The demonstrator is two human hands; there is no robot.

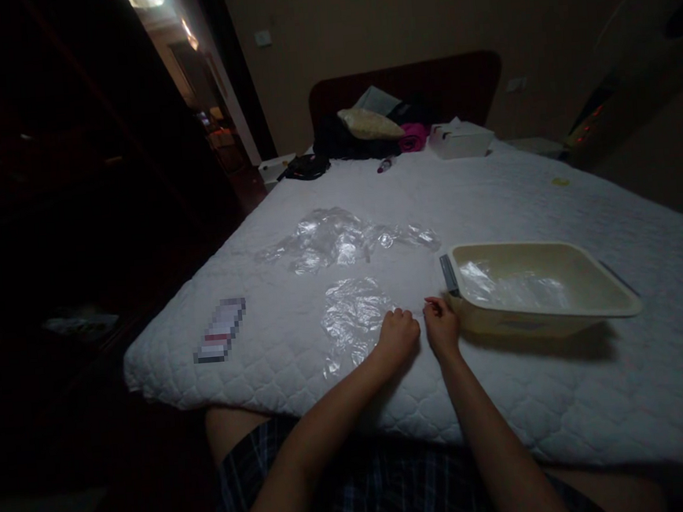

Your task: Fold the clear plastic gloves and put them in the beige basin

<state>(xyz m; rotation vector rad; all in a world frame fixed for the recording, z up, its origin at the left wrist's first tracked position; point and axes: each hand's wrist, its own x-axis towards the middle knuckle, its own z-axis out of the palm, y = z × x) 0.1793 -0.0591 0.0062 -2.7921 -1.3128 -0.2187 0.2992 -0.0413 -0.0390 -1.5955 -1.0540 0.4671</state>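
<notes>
On the white quilted bed (491, 197) my left hand (398, 336) rests with its fingers curled, on the edge of a crumpled clear plastic bag (349, 314). My right hand (440, 327) lies just beside it, fingers pinched together, close to the near left corner of a cream plastic basin (588, 311). What the fingers hold, if anything, is too small to make out. The basin has more clear plastic (509, 286) inside it. A larger heap of clear plastic bags (340, 240) lies farther up the bed.
A blurred flat rectangular object (221, 340) lies near the bed's left edge. At the headboard are pillows, dark and pink clothes (408, 136) and a white box (459, 140). A dark floor and a lit doorway (205, 101) are to the left.
</notes>
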